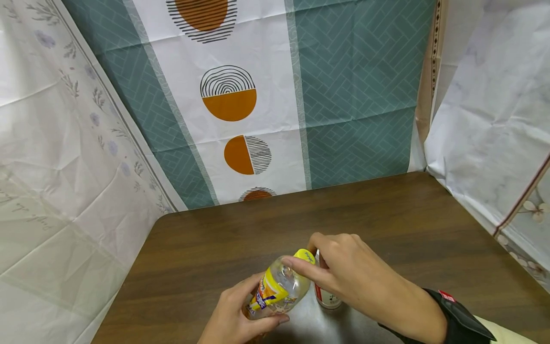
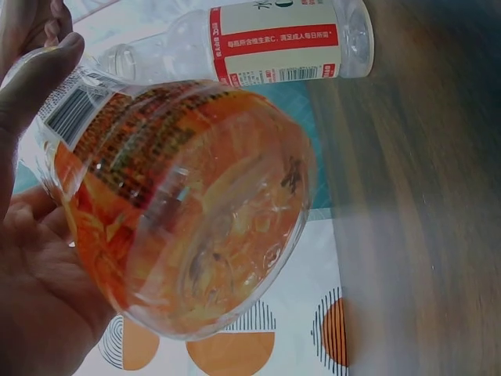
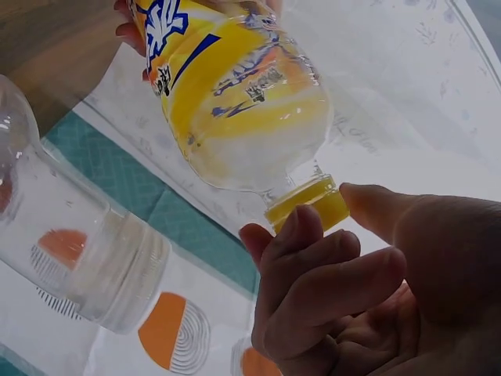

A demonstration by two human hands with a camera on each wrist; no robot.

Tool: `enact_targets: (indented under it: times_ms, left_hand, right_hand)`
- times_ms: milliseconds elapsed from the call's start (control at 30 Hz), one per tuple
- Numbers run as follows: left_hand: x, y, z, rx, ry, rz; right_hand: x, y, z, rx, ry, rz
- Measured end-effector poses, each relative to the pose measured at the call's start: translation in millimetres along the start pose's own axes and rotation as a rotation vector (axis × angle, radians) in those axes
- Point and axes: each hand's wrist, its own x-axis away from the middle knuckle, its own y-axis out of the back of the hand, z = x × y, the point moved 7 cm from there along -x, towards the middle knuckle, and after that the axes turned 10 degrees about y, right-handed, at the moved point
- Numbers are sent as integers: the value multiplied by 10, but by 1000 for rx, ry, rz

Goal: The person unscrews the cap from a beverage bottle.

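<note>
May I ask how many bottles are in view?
2: a yellow-capped bottle in the left hand and a red-labelled bottle standing on the table; more may be hidden.

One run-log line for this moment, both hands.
left hand: holds bottle | right hand: fingers around yellow cap | second bottle: upright on table

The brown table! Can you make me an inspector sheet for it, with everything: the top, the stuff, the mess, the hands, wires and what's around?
Surface: brown table, wood-grain look.
Job's things: yellow-capped bottle, tilted.
Clutter: one red-labelled bottle, upright on the table.
Hands: left hand holds the yellow-capped bottle's body; right hand grips its yellow cap.
Cables: nothing seen.
Surroundings: teal-and-white cloth with orange circles behind; pale cloths at left and right.
</note>
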Motion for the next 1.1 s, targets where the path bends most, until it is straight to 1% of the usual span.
enact_targets:
  times_ms: [167,400,733,933,1100]
  left_hand:
    - [-6,-7,7,-12,9,3]
    - [-12,-22,13,-15,12,15]
    - [-15,-5,-14,12,-24,-2]
    - [-11,0,-23,14,-24,-7]
    - [-8,4,-21,18,-6,5]
  right_hand:
    - [-2,-29,3,14,49,-22]
    - [-11,-48,20,-10,111,-34]
    - [-11,-30,44,-31,144,-49]
    - [-12,13,78,-23,183,-77]
    - [-15,35,105,-18,222,-88]
